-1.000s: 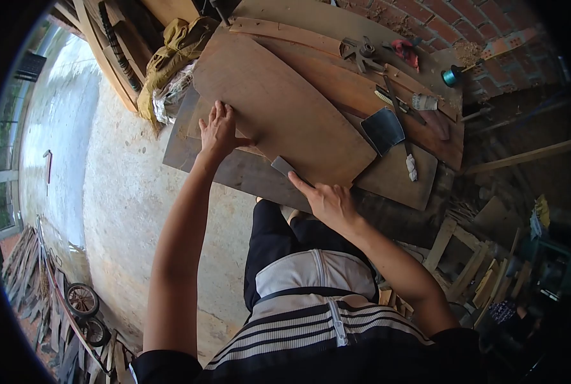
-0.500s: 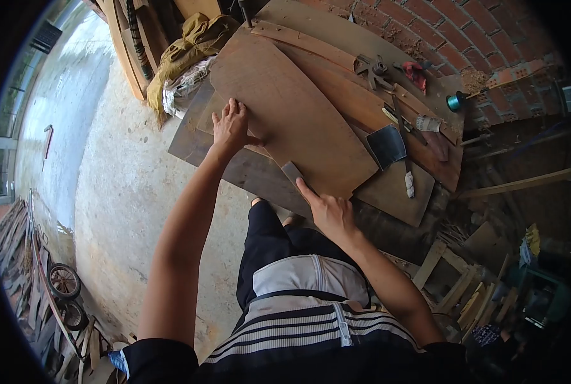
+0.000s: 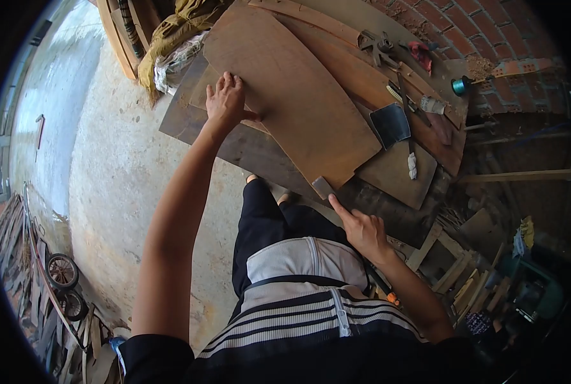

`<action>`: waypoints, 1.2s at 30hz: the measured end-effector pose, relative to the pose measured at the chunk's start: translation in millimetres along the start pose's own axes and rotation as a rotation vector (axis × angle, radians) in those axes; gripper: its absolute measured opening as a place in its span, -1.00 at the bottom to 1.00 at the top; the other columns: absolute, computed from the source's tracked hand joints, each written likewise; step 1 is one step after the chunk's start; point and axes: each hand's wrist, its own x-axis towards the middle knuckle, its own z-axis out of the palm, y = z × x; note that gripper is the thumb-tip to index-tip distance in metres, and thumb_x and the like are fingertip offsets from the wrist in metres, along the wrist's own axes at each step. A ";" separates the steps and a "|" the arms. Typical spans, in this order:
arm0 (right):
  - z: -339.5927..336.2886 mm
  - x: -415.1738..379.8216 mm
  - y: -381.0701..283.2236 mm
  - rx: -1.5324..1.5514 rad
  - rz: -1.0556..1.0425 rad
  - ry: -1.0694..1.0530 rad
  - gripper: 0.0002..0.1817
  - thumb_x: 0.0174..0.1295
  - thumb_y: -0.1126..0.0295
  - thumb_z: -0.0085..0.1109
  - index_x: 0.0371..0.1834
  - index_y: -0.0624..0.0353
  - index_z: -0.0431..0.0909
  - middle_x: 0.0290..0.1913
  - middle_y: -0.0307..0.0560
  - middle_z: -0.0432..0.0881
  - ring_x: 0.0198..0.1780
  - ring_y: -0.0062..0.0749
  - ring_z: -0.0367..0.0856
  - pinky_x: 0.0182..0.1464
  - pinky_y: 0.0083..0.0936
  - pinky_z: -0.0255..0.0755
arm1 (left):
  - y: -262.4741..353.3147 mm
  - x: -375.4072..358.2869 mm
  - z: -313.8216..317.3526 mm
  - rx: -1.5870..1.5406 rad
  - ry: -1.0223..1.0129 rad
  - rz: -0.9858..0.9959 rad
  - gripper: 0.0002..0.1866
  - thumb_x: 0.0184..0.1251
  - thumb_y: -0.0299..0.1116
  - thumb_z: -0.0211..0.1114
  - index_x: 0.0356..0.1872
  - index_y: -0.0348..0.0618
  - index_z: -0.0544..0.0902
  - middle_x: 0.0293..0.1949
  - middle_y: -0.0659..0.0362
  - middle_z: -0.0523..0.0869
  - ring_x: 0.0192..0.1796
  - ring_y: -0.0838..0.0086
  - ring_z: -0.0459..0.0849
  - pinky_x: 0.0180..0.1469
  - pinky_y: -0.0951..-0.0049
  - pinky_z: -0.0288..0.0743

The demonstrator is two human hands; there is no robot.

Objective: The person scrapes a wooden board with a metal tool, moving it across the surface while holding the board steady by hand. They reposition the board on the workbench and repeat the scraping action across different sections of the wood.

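Observation:
A long brown wooden board (image 3: 298,89) with a curved far edge lies across the bench. My left hand (image 3: 226,101) rests on its near left edge, fingers spread, holding nothing. My right hand (image 3: 362,232) is closed round a small scraper (image 3: 322,187), with the index finger stretched along it. The scraper's flat grey end is at the board's near right corner; its handle is hidden in my hand. Right of the board lies a dark square plate (image 3: 390,125), with a white-wrapped tool (image 3: 412,165) beside it.
Clamp-like metal parts (image 3: 376,46), a red cloth (image 3: 420,55) and a teal spool (image 3: 459,86) are on the bench's far side. A brick wall (image 3: 471,32) stands behind. Wooden frames (image 3: 440,256) lie low at the right, wheels (image 3: 62,271) at the left.
My right hand has moved right and toward my body with the scraper, along the board's near edge to its corner. My left hand stays on the board. The view has shifted slightly.

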 end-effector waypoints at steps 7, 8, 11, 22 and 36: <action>-0.8 -21.5 5.3 -0.017 0.048 -0.029 -0.24 0.27 0.50 0.15 0.57 -0.29 0.30 -0.55 -0.04 0.58 -0.56 -0.03 0.67 -0.49 -0.11 0.57 | 1.4 2.0 -1.8 0.027 -0.008 0.010 0.31 -0.35 0.16 0.72 0.48 -0.34 0.29 0.52 -0.21 0.27 0.57 -0.01 0.24 0.51 -0.18 0.15; -2.7 -27.1 7.0 -0.014 0.050 -0.042 -0.24 0.27 0.50 0.15 0.57 -0.29 0.30 -0.55 -0.04 0.58 -0.56 -0.03 0.67 -0.49 -0.11 0.57 | 0.4 2.8 -1.2 0.010 -0.004 0.014 0.31 -0.37 0.15 0.73 0.46 -0.36 0.30 0.51 -0.23 0.28 0.55 -0.03 0.28 0.50 -0.13 0.18; -4.7 -24.3 6.7 -0.002 0.099 -0.078 -0.24 0.27 0.51 0.13 0.58 -0.26 0.29 -0.57 -0.03 0.58 -0.54 -0.03 0.69 -0.46 -0.08 0.58 | 1.0 6.8 -6.1 -0.008 -0.066 0.021 0.29 -0.38 0.14 0.73 0.44 -0.36 0.32 0.51 -0.24 0.29 0.53 -0.04 0.30 0.47 -0.08 0.21; -0.2 73.1 -8.0 0.027 0.038 0.126 -0.26 0.28 0.50 0.13 0.58 -0.20 0.27 -0.47 0.05 0.68 -0.45 0.09 0.73 -0.38 0.02 0.61 | 21.2 -23.1 -14.7 -0.023 -0.130 0.005 0.22 -0.14 0.27 0.60 0.48 -0.33 0.30 0.55 -0.14 0.25 0.63 0.06 0.12 0.50 -0.36 0.03; -4.9 157.0 -28.6 0.045 -0.075 0.132 -0.27 0.26 0.44 0.10 0.57 -0.18 0.29 -0.51 0.06 0.67 -0.43 0.07 0.74 -0.34 -0.01 0.63 | 23.1 -44.8 8.1 -0.187 0.025 -0.059 0.37 -0.37 0.20 0.70 0.53 -0.34 0.23 0.60 -0.18 0.13 0.63 0.04 0.12 0.53 -0.35 -0.02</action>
